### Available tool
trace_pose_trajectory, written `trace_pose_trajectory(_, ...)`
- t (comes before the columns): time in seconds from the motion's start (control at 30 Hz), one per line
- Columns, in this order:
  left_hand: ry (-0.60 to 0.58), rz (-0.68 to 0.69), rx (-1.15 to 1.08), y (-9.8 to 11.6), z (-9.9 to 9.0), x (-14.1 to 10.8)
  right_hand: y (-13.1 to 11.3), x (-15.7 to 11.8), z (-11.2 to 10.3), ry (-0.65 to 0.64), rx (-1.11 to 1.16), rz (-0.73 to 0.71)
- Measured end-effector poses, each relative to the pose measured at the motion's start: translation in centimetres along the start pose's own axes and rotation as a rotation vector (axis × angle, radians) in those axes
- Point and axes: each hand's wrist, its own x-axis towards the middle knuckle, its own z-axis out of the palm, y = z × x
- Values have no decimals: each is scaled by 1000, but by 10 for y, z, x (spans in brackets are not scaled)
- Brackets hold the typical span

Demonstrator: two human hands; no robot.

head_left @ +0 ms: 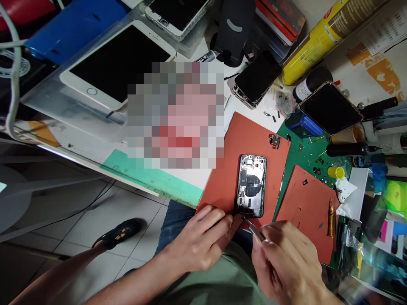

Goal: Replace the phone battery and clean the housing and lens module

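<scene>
While the opened phone (pixel 252 186) is lying on the red mat (pixel 221 180), right hand (pixel 286 256) is gripping a metal tool (pixel 254 230), tip near the phone's near edge; left hand (pixel 208 237) is curling by its near-left corner, can't tell if pinching.

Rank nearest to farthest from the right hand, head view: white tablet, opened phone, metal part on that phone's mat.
From the right hand:
1. Opened phone, just ahead and slightly left.
2. Metal part, farther ahead on the red mat.
3. White tablet, well off to the left.
</scene>
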Motion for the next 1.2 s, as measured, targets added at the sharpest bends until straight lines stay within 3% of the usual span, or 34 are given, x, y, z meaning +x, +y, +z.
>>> trace_pose_trajectory(0.2,-5,-11,-4,0,-1,0,-1,0,-1,-92,-9,12)
trace_pose_trajectory(0.73,-22,-11,11,1,-2,-1,3,4,-6,-14,-25,-89)
trace_pose_trajectory(0.8,-22,1,46,2,-1,-2,0,0,-16,4,30,16)
trace_pose_trajectory(0.87,-46,-6,80,2,-1,-6,-4,-10,-28,82,20,228)
trace_pose_trajectory(1.0,-92,-46,104,3,1,-14,-4,-48,-46,395,-56,688)
trace_pose_trajectory(1.13,-138,-73,135,3,2,-18,14,-84,-46,751,-101,901)
trace_pose_trajectory(1.2,-143,-79,161,3,3,-18,24,-97,-46,844,-100,1001)
